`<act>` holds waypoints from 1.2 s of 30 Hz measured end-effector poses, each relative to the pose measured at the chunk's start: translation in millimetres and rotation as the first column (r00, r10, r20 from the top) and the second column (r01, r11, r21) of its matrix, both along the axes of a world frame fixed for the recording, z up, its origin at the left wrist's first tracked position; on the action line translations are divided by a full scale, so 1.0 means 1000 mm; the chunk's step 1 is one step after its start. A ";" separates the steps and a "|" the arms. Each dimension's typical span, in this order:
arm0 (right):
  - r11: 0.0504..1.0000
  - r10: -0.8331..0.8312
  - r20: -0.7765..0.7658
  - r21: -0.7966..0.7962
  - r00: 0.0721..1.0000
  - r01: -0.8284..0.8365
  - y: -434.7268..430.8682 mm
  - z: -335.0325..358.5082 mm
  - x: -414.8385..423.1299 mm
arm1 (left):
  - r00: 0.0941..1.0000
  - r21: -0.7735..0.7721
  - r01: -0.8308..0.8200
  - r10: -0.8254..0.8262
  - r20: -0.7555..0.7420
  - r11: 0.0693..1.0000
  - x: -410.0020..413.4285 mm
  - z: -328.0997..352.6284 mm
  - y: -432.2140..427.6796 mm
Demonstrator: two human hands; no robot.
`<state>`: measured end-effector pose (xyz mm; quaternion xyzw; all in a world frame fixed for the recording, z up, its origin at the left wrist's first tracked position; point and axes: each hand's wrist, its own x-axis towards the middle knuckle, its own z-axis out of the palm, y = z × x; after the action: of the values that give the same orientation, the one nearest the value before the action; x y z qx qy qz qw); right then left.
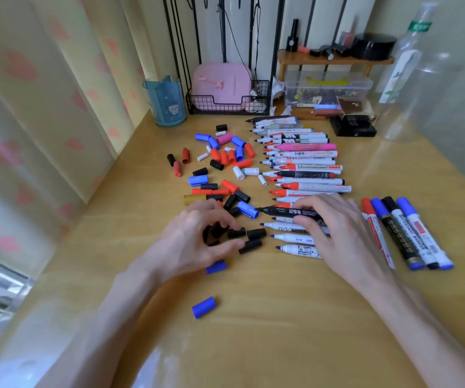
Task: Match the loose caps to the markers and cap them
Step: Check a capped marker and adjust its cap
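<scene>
The right hand (337,228) pinches the black marker (281,211) by its barrel, bare tip pointing left, probably so a cap can be pushed straight on. Just left of that marker, the left hand (194,236) curls over the black caps (256,233), likely looking for a match; whether it grips one I cannot tell. Beyond the marker lie the uncapped markers (307,166), and to its right the capped markers (405,231).

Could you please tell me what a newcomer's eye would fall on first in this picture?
Probably the long row of uncapped markers down the middle of the wooden desk, with a bright scatter of red, blue, black and white loose caps just left of it. In front, the right hand grips a black marker while the left hand curls around black caps; four capped markers lie at the right.
</scene>
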<state>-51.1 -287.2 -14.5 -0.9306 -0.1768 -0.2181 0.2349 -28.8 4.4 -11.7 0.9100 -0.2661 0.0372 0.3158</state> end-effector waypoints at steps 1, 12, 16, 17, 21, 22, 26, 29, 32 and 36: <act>1.000 0.003 0.002 -0.004 1.000 -0.003 0.001 0.000 0.000 | 1.000 0.030 -0.001 0.000 0.021 1.000 -0.002 -0.002 -0.006; 0.994 0.025 -0.039 0.110 0.999 -0.020 -0.003 0.002 0.001 | 0.993 -0.052 -0.033 0.039 0.112 0.998 -0.003 -0.003 -0.018; 0.968 0.074 -0.095 0.247 0.993 -0.048 -0.005 0.008 0.000 | 0.988 -0.135 -0.128 0.139 0.072 0.982 -0.002 0.003 -0.015; 0.966 0.081 -0.100 0.253 0.992 -0.054 -0.004 0.009 0.000 | 0.988 -0.143 -0.136 0.146 0.058 0.980 -0.002 0.003 -0.015; 0.967 0.108 -0.102 0.241 0.989 -0.081 0.000 0.012 -0.004 | 0.992 -0.166 -0.113 0.121 0.043 0.980 -0.003 0.004 -0.015; 0.969 0.109 -0.101 0.232 0.989 -0.084 0.001 0.012 -0.005 | 0.993 -0.171 -0.105 0.113 0.043 0.980 -0.004 0.005 -0.016; 0.976 0.113 -0.106 0.200 0.988 -0.090 0.005 0.010 -0.007 | 0.995 -0.183 -0.077 0.088 0.052 0.980 -0.006 0.007 -0.018; 0.974 0.131 -0.089 0.198 0.987 -0.111 0.010 0.010 -0.009 | 0.996 -0.171 -0.060 0.071 0.062 0.983 -0.008 0.007 -0.021; 0.972 0.139 -0.063 0.201 0.988 -0.124 0.012 0.010 -0.012 | 0.994 -0.181 -0.065 0.079 0.073 0.981 -0.009 0.006 -0.022; 0.975 0.123 -0.013 0.186 0.992 -0.119 0.014 0.008 -0.013 | 0.990 -0.188 -0.066 0.088 0.110 0.980 -0.011 0.006 -0.021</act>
<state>-64.1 -272.7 -6.1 -0.8949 -0.2092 -0.2073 0.3354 -39.8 -17.0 -5.3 0.8827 -0.2441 0.1276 0.3807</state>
